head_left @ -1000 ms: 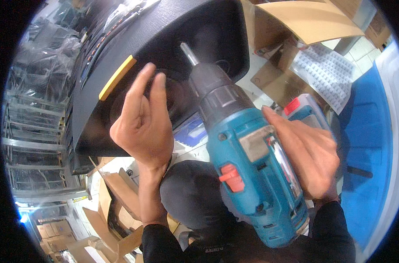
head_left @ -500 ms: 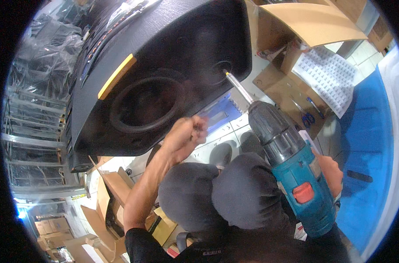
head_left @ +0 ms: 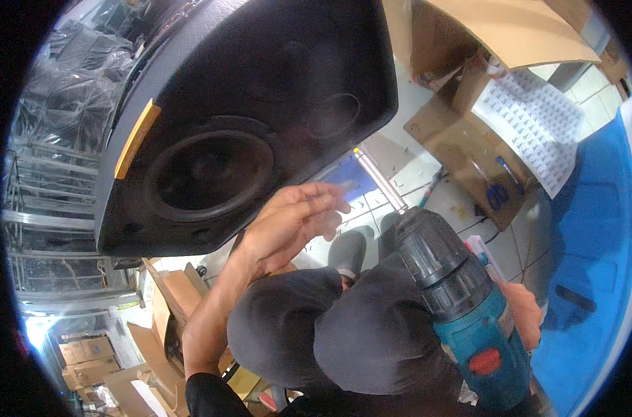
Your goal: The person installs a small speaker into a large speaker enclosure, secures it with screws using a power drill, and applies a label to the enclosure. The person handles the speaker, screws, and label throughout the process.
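My right hand (head_left: 526,316) is wrapped round a teal and black cordless drill (head_left: 477,323). A long silver bit holder with a yellow-ringed tip (head_left: 380,179) sticks out of its chuck, the tip apart from the speaker. My left hand (head_left: 291,226) is beside the lower edge of a large black speaker cabinet (head_left: 295,90). Its fingers are bent and lie close together, pointing toward the bit holder; whatever they may hold is hidden. The cabinet has a big round woofer (head_left: 208,175) and a smaller round recess (head_left: 333,116). A yellow-orange strip (head_left: 137,139) lies on its side edge.
Right of the cabinet lie cardboard (head_left: 462,142) with blue-handled scissors (head_left: 497,196) and a printed white sheet (head_left: 528,125). A blue plastic surface (head_left: 587,257) is at the far right. Cartons (head_left: 86,351) stand lower left; plastic-wrapped goods (head_left: 79,90) are at upper left.
The drill's tip has come away from the small recess, back toward me. My left hand has moved slightly and its fingers have straightened somewhat. The view has shifted.
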`<move>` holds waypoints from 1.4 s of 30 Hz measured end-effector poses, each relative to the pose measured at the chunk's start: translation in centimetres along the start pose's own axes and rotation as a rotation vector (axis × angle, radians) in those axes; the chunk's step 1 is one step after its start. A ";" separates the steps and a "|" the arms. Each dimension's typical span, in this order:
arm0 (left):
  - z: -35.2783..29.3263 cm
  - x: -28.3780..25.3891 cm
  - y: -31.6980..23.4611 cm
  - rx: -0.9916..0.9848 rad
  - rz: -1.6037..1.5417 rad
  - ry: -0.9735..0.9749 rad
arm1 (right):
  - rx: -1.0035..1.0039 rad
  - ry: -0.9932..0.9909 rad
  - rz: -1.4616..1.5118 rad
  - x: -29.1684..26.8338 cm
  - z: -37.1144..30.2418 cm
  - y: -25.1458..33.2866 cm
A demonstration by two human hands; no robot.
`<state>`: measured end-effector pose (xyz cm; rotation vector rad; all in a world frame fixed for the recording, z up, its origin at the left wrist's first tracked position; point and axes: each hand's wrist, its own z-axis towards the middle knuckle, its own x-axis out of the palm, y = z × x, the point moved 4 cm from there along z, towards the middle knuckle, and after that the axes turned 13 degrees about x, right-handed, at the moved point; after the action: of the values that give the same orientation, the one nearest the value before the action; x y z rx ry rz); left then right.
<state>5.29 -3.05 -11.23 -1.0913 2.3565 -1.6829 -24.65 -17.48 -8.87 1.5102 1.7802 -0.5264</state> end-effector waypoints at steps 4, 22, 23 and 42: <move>0.4 0.8 -1.6 0.079 0.069 0.015 | 0.374 0.115 0.076 -0.7 0.2 -0.4; 1.4 3.0 -3.9 0.215 0.052 -0.095 | -0.533 -0.002 0.130 3.8 2.1 -1.5; 1.4 3.0 -3.8 0.214 0.033 -0.120 | -0.554 -0.004 0.130 3.8 2.2 -1.6; 1.2 3.5 -4.9 0.466 0.066 -0.045 | -0.668 -0.041 0.159 4.2 3.3 -1.6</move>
<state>5.71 -6.77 -6.38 -0.9381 1.8090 -2.0109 -25.51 -17.37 -14.39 1.1357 1.5656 0.1194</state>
